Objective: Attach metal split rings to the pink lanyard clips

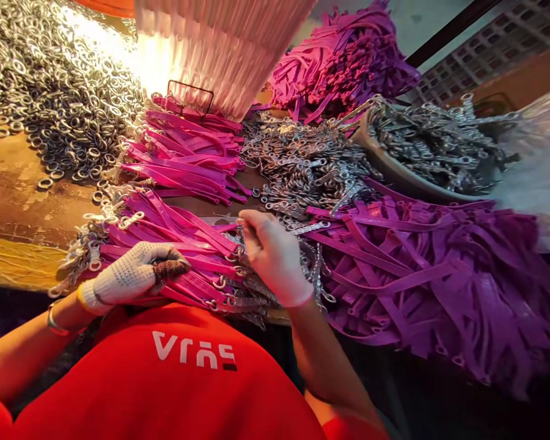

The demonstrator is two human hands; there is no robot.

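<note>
My left hand [135, 272], in a white knit glove with worn brown fingertips, lies closed over a bundle of pink straps with metal clasps [183, 244] at the bench's near edge. My right hand [272, 253], in a thin pale glove, is curled with its fingers pinched at the strap ends and metal clips [238, 244] in the middle of that bundle. What exactly the right fingers pinch is hidden among the clips.
A heap of metal rings [59, 91] covers the far left. Another pink strap stack [187, 153] lies behind. Loose metal clasps [302, 165] sit in the middle, more in a bowl [394, 171] at right. Purple straps [440, 275] pile right, others [343, 61] behind.
</note>
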